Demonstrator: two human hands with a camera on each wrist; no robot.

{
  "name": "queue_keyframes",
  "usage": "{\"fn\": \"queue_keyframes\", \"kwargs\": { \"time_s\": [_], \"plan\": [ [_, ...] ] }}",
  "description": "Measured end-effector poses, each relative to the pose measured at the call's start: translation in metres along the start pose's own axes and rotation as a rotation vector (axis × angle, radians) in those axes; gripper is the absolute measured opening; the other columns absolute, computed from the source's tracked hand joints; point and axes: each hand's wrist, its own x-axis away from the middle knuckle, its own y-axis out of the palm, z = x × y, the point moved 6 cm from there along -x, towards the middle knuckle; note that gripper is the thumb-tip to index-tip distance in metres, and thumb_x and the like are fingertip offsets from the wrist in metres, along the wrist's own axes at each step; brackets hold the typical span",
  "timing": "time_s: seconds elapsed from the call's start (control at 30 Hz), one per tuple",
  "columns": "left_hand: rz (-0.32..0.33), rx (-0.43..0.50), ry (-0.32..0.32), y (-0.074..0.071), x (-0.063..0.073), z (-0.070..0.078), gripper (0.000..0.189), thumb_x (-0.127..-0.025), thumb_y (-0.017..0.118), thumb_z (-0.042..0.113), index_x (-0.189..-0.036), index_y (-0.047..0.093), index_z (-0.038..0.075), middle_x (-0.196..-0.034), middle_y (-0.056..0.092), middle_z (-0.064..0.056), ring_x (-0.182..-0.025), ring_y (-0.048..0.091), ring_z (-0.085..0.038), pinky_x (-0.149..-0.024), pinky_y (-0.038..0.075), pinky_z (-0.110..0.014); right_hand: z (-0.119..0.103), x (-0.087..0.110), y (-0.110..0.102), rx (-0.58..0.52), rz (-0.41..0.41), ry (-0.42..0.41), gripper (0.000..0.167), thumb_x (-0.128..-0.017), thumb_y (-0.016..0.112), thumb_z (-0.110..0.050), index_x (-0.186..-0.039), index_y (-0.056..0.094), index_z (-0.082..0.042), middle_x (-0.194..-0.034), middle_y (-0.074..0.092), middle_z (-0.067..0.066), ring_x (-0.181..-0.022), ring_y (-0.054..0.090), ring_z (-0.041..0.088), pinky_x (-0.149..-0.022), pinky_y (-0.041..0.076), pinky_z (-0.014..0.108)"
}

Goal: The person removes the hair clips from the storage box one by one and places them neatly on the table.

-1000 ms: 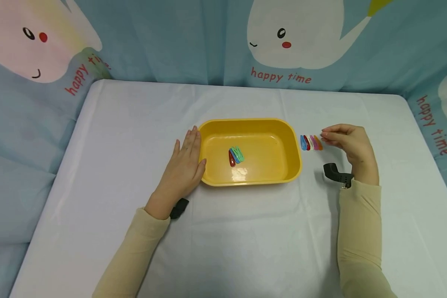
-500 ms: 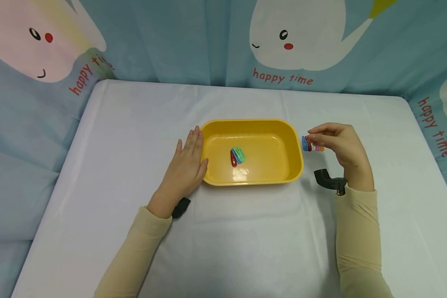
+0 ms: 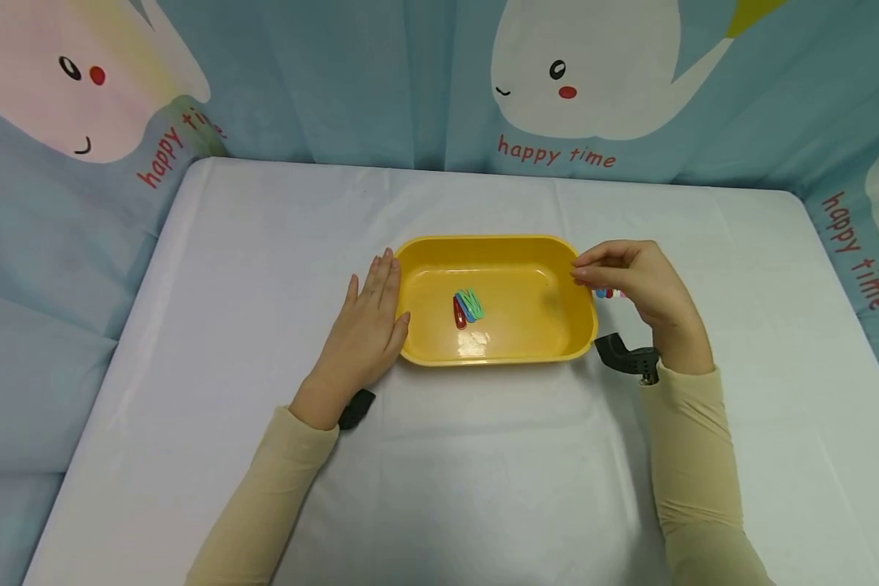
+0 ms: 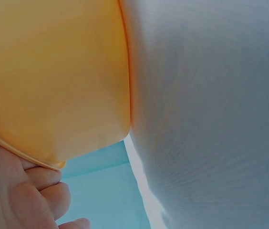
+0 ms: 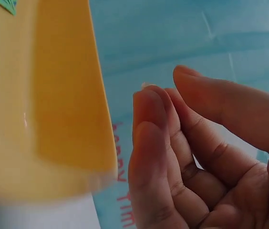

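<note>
Bracing the yellow tray (image 3: 527, 330) at its left end, the left hand (image 3: 362, 321) in the head view lies with fingers extended, grasping nothing. The tray sits mid-frame, with small clips (image 3: 468, 308) in red, blue and green on its floor left of centre. At centre right, the right hand (image 3: 640, 281) is at the tray's right rim, partly hiding the outside clips (image 3: 610, 293) beside it. Good work here probably means light, steady pressure on the left and enough height on the right to clear the rim.

The left wrist view adds the tray's outer wall, upper left, and the hand against its lip, lower left.

The right wrist view shows curved fingers near the thumb; a pale speck (image 5: 146, 85) at one fingertip could be nail or clip, so I cannot tell whether anything is pinched.
</note>
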Motion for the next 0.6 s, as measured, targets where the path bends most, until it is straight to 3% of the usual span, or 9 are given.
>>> {"fn": "queue_keyframes", "kwargs": {
  "time_s": [0.1,0.17,0.33,0.5,0.6],
  "plan": [
    [0.004,0.000,0.001,0.000,0.000,0.000,0.064,-0.100,0.033,0.025,-0.148,0.006,-0.006,-0.157,-0.001,-0.016,-0.144,0.001,-0.026,-0.113,0.004,-0.050,-0.004,-0.002,0.007,0.012,-0.028,0.006,0.016,-0.086,0.067,-0.007,-0.096,0.069,0.006,-0.081,0.070,-0.001,-0.076,0.067,0.014,-0.068,0.052,0.023],
    [0.003,0.000,0.000,-0.001,0.000,0.000,0.064,-0.099,0.033,0.026,-0.149,0.006,-0.006,-0.157,-0.001,-0.016,-0.144,0.000,-0.026,-0.113,0.004,-0.050,-0.007,-0.003,0.010,0.035,-0.047,0.009,0.017,-0.087,0.066,-0.007,-0.097,0.068,0.006,-0.080,0.070,-0.002,-0.077,0.066,0.013,-0.062,0.050,0.021],
    [0.001,0.000,-0.004,0.000,0.000,0.000,0.065,-0.100,0.033,0.026,-0.149,0.005,-0.005,-0.157,-0.001,-0.015,-0.144,0.000,-0.025,-0.113,0.004,-0.049,-0.012,-0.007,0.018,0.095,-0.085,0.037,0.017,-0.086,0.068,-0.012,-0.097,0.069,0.002,-0.080,0.071,-0.003,-0.078,0.065,0.015,-0.045,0.027,0.026],
    [-0.001,0.002,-0.004,0.000,0.001,0.000,0.064,-0.100,0.033,0.026,-0.148,0.006,-0.006,-0.157,-0.001,-0.015,-0.144,0.000,-0.025,-0.113,0.004,-0.049,-0.014,-0.014,0.030,0.076,-0.134,0.035,0.015,-0.086,0.066,-0.005,-0.097,0.068,0.006,-0.083,0.071,0.003,-0.081,0.066,0.025,-0.062,0.050,0.024],
    [0.000,0.002,-0.004,0.000,0.001,0.000,0.064,-0.100,0.033,0.026,-0.148,0.007,-0.006,-0.157,-0.001,-0.016,-0.144,0.000,-0.026,-0.113,0.004,-0.050,-0.016,-0.019,0.037,0.076,-0.168,0.019,0.015,-0.087,0.063,-0.002,-0.097,0.066,0.009,-0.085,0.070,0.006,-0.083,0.065,0.029,-0.074,0.053,0.031]
  ]
}}
